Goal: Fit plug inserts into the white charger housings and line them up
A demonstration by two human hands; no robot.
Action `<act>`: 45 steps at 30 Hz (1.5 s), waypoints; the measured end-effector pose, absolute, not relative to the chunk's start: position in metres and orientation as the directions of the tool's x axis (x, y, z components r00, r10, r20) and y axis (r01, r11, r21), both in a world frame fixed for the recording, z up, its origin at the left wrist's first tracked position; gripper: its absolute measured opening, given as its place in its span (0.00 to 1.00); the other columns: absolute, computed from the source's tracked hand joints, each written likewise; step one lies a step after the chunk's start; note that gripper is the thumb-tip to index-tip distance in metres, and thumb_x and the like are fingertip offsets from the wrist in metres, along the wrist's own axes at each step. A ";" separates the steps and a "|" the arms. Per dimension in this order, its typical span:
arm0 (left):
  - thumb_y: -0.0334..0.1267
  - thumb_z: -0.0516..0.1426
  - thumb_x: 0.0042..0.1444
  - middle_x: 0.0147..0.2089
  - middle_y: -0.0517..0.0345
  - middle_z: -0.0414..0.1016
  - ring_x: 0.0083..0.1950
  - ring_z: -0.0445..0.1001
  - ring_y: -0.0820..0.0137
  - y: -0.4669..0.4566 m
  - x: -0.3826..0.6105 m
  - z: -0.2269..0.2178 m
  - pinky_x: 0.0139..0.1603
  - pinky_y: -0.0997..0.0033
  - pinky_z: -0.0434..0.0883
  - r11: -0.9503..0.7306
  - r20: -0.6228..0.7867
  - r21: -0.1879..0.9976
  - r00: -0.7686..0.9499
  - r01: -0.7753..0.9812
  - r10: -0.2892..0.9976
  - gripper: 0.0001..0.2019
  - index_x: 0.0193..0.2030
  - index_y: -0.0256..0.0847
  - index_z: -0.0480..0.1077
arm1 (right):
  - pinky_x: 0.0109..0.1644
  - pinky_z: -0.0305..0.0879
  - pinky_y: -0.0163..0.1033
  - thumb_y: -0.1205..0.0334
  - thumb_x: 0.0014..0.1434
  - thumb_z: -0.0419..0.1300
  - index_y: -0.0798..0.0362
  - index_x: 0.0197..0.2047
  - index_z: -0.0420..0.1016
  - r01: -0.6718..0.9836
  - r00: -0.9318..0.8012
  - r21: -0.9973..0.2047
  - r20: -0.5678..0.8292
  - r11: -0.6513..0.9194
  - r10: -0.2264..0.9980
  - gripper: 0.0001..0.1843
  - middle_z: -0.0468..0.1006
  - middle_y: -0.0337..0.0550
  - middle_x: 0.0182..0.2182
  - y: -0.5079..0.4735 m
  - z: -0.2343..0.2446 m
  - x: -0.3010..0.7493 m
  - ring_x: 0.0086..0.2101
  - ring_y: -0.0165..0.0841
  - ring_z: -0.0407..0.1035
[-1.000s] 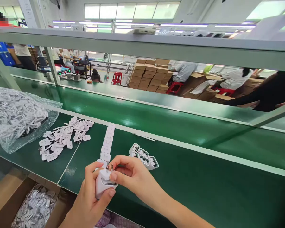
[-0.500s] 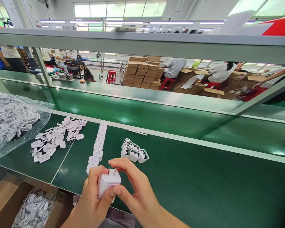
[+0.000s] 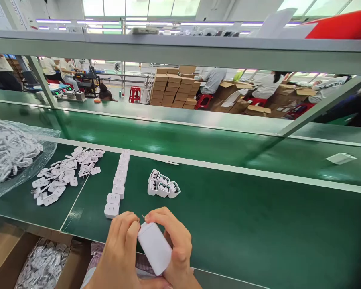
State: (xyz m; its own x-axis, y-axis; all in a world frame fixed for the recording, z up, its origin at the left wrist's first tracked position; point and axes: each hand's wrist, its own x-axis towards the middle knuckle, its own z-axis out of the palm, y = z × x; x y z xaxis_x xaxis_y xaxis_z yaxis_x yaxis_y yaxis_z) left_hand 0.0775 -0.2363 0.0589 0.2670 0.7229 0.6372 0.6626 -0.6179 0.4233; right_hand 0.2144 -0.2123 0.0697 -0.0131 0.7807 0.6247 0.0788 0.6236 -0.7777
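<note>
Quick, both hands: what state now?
Left hand: closed, holding a white wall charger.
Right hand: closed, holding the same white wall charger.

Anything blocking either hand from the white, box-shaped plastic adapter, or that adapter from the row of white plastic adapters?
Nothing visible separates the left hand or right hand from the adapter; both touch it. Toward the row, only the left hand's fingers come between, by its near end.
</note>
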 end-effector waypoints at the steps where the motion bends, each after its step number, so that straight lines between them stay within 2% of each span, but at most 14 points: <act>1: 0.61 0.54 0.57 0.46 0.43 0.66 0.47 0.70 0.55 -0.238 0.073 0.059 0.44 0.57 0.70 -0.614 0.660 0.349 0.280 0.708 0.697 0.31 0.51 0.33 0.58 | 0.31 0.64 0.39 0.36 0.67 0.38 0.50 0.38 0.73 0.038 -0.015 -0.803 0.594 0.594 0.804 0.32 0.74 0.43 0.30 -0.213 0.067 0.214 0.29 0.34 0.68; 3: 0.56 0.52 0.60 0.38 0.49 0.67 0.39 0.69 0.59 -0.240 0.063 0.054 0.39 0.60 0.68 -0.631 0.651 0.257 0.351 0.732 0.673 0.22 0.43 0.36 0.61 | 0.31 0.64 0.38 0.34 0.66 0.37 0.50 0.36 0.72 -0.012 -0.055 -0.836 0.548 0.548 0.835 0.34 0.73 0.42 0.29 -0.216 0.061 0.211 0.28 0.33 0.67; 6: 0.38 0.46 0.64 0.29 0.57 0.64 0.30 0.65 0.65 -0.243 0.047 0.031 0.32 0.65 0.63 -0.645 0.592 0.167 0.447 0.745 0.670 0.09 0.34 0.40 0.60 | 0.30 0.62 0.36 0.34 0.66 0.39 0.51 0.36 0.70 0.059 -0.205 -0.824 0.543 0.564 0.815 0.32 0.71 0.40 0.28 -0.220 0.046 0.202 0.27 0.31 0.66; 9: 0.27 0.39 0.64 0.23 0.60 0.60 0.25 0.60 0.67 -0.241 0.033 0.002 0.30 0.66 0.57 -0.624 0.670 0.069 0.427 0.778 0.607 0.15 0.28 0.42 0.58 | 0.26 0.57 0.34 0.40 0.69 0.38 0.52 0.33 0.68 0.200 -0.280 -0.722 0.606 0.662 0.745 0.29 0.69 0.38 0.23 -0.225 0.024 0.191 0.23 0.29 0.64; 12: 0.26 0.39 0.63 0.20 0.62 0.58 0.22 0.56 0.69 -0.240 0.023 -0.017 0.28 0.66 0.52 -0.616 0.737 0.037 0.395 0.787 0.549 0.17 0.24 0.43 0.54 | 0.23 0.53 0.34 0.46 0.71 0.35 0.52 0.30 0.67 0.291 -0.248 -0.653 0.655 0.699 0.714 0.30 0.68 0.37 0.20 -0.228 0.001 0.177 0.20 0.28 0.62; 18: 0.42 0.46 0.59 0.22 0.59 0.62 0.24 0.62 0.68 -0.238 0.001 -0.012 0.29 0.65 0.58 -0.609 0.540 0.092 0.474 0.787 0.695 0.12 0.26 0.42 0.59 | 0.28 0.63 0.35 0.47 0.69 0.41 0.53 0.35 0.70 0.312 -0.288 -0.742 0.521 0.593 0.803 0.24 0.74 0.42 0.27 -0.226 -0.006 0.163 0.26 0.32 0.70; 21: 0.51 0.55 0.51 0.26 0.56 0.66 0.27 0.65 0.64 -0.233 -0.014 -0.009 0.29 0.63 0.63 -0.614 0.500 0.019 0.524 0.789 0.689 0.14 0.30 0.40 0.64 | 0.38 0.70 0.37 0.57 0.66 0.50 0.52 0.42 0.71 0.276 -0.403 -0.793 0.417 0.543 0.815 0.11 0.77 0.45 0.37 -0.219 0.008 0.168 0.36 0.35 0.73; 24: 0.43 0.60 0.50 0.31 0.53 0.72 0.33 0.71 0.60 -0.228 -0.031 -0.013 0.35 0.59 0.70 -0.635 0.511 -0.063 0.571 0.770 0.643 0.16 0.42 0.35 0.68 | 0.45 0.73 0.37 0.71 0.60 0.53 0.49 0.46 0.71 0.256 -0.501 -0.808 0.359 0.531 0.788 0.13 0.77 0.45 0.45 -0.213 0.012 0.171 0.43 0.35 0.74; 26: 0.40 0.62 0.51 0.39 0.50 0.75 0.42 0.74 0.56 -0.227 -0.041 -0.018 0.43 0.56 0.73 -0.596 0.467 -0.019 0.534 0.803 0.705 0.20 0.50 0.37 0.67 | 0.49 0.73 0.39 0.75 0.58 0.53 0.49 0.46 0.70 0.308 -0.478 -0.768 0.385 0.562 0.789 0.16 0.76 0.46 0.47 -0.212 0.004 0.168 0.46 0.36 0.73; 28: 0.41 0.65 0.49 0.50 0.49 0.75 0.53 0.73 0.50 -0.228 -0.048 -0.021 0.51 0.51 0.74 -0.508 0.367 0.121 0.437 0.853 0.821 0.26 0.55 0.42 0.65 | 0.50 0.73 0.40 0.76 0.59 0.53 0.49 0.46 0.70 0.378 -0.431 -0.694 0.454 0.613 0.780 0.16 0.75 0.48 0.48 -0.214 -0.010 0.163 0.47 0.37 0.73; 31: 0.39 0.70 0.41 0.64 0.45 0.65 0.66 0.61 0.45 -0.232 -0.049 -0.024 0.60 0.45 0.70 -0.304 0.162 0.402 0.260 0.864 0.952 0.41 0.62 0.46 0.58 | 0.44 0.75 0.37 0.74 0.63 0.51 0.52 0.46 0.71 0.473 -0.379 -0.550 0.579 0.689 0.722 0.13 0.72 0.53 0.50 -0.219 -0.031 0.156 0.40 0.35 0.75; 33: 0.34 0.68 0.42 0.71 0.42 0.54 0.72 0.52 0.47 -0.231 -0.044 -0.024 0.65 0.44 0.65 -0.221 0.072 0.507 0.215 0.833 0.974 0.51 0.69 0.46 0.45 | 0.39 0.75 0.35 0.72 0.65 0.50 0.53 0.46 0.71 0.533 -0.348 -0.452 0.654 0.715 0.672 0.12 0.72 0.54 0.49 -0.221 -0.040 0.154 0.37 0.34 0.74; 37: 0.33 0.63 0.51 0.76 0.44 0.36 0.76 0.36 0.53 -0.213 -0.028 -0.024 0.71 0.41 0.53 -0.272 0.072 0.512 0.274 0.815 0.959 0.58 0.71 0.50 0.20 | 0.36 0.74 0.37 0.71 0.64 0.53 0.52 0.45 0.73 0.615 -0.311 -0.334 0.730 0.714 0.609 0.10 0.73 0.51 0.41 -0.216 -0.038 0.156 0.37 0.36 0.73; 45: 0.31 0.59 0.55 0.76 0.44 0.31 0.75 0.38 0.51 -0.185 -0.019 -0.032 0.71 0.41 0.50 -0.411 0.110 0.494 0.414 0.767 0.904 0.55 0.71 0.46 0.16 | 0.34 0.71 0.36 0.72 0.65 0.50 0.53 0.43 0.74 0.644 -0.343 -0.339 0.674 0.686 0.655 0.12 0.73 0.49 0.37 -0.205 -0.028 0.157 0.32 0.33 0.70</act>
State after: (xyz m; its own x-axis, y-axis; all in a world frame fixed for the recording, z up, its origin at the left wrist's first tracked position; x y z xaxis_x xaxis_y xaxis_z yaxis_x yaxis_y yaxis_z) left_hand -0.0195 -0.1850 -0.0318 0.4135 0.9039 0.1095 0.7666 -0.4105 0.4937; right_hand 0.1570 -0.2054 -0.0280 -0.3426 0.6548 0.6737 0.6438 0.6859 -0.3392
